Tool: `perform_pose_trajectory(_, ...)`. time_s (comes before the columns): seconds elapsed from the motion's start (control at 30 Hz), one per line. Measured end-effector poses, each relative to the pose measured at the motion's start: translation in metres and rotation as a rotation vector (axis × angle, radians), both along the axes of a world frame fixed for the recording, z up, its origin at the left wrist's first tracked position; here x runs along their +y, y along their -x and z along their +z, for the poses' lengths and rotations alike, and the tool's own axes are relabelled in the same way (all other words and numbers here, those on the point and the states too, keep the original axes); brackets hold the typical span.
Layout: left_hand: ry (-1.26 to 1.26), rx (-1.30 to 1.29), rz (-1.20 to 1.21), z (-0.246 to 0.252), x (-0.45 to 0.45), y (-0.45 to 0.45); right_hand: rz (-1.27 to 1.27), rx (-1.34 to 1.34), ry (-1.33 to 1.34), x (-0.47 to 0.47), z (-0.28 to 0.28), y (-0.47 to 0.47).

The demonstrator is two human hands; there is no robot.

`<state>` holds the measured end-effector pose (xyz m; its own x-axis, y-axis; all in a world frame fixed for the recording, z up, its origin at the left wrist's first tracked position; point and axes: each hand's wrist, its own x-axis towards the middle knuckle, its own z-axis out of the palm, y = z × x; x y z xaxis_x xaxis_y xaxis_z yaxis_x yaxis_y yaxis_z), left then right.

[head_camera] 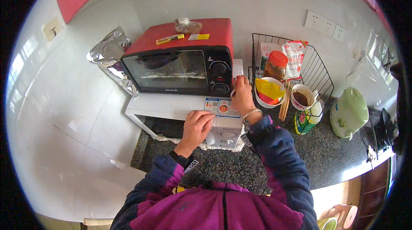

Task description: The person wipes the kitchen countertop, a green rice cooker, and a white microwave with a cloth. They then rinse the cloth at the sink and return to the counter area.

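My right hand [243, 95] is at the right side of a red toaster oven [190, 41], above the top of a white microwave oven [167, 103]. Its fingers are bent, and a small pale edge shows beside them; what it is, or whether I grip it, is unclear. My left hand [197, 127] is at the microwave's front top edge, fingers loosely curled, with the tips near a printed label [222, 107]. Nothing shows in that hand, though its palm is hidden. The toaster oven stands on the microwave, its glass door [173, 70] closed and two dark knobs [220, 68] on its front.
A tied plastic bag [188, 26] and a yellow tube-like item [170, 39] lie on the toaster oven. Foil [111, 48] sits to its left. Rightward, a black wire basket [317, 61] holds a red-lidded jar [276, 64] and bowls [302, 98]. A green-white container [348, 112] stands on the granite counter [317, 156].
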<state>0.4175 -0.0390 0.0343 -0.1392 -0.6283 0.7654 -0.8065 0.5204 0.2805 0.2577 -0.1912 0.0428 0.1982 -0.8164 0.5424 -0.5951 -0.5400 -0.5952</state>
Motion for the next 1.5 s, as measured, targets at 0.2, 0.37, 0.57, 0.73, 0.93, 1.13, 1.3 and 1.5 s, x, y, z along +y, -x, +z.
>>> perform_pose_trajectory(0.2, 0.000, 0.019, -0.021, -0.003, 0.000, -0.002, -0.091, -0.026, -0.009, -0.052, -0.018, -0.002)
perform_pose_trajectory(0.37, 0.006, 0.033, -0.036, -0.005, -0.002, -0.004, 0.050, -0.479, -0.141, -0.094, -0.049, -0.003)
perform_pose_trajectory(0.57, 0.018, 0.040, -0.049, -0.006, -0.002, -0.005, 0.253, -0.600, -0.245, -0.088, -0.051, 0.003)
perform_pose_trajectory(0.73, 0.013, 0.045, -0.054, -0.006, -0.001, -0.005, 0.015, 0.111, 0.046, -0.020, -0.031, 0.012)
perform_pose_trajectory(0.93, 0.010, 0.045, -0.056, -0.008, -0.002, -0.005, 0.081, 0.248, 0.234, 0.063, -0.012, 0.015)
perform_pose_trajectory(1.13, -0.019, 0.028, -0.085, -0.011, -0.001, -0.011, 0.479, 0.201, 0.177, 0.151, 0.010, 0.023)
perform_pose_trajectory(1.3, -0.174, 0.231, -0.309, 0.002, 0.032, -0.010, 0.639, -0.542, -0.552, 0.182, 0.021, 0.050)
perform_pose_trajectory(1.5, -0.535, 0.381, -0.563, 0.012, 0.078, 0.007, 0.618, -0.386, -0.727, 0.196, -0.002, 0.052)
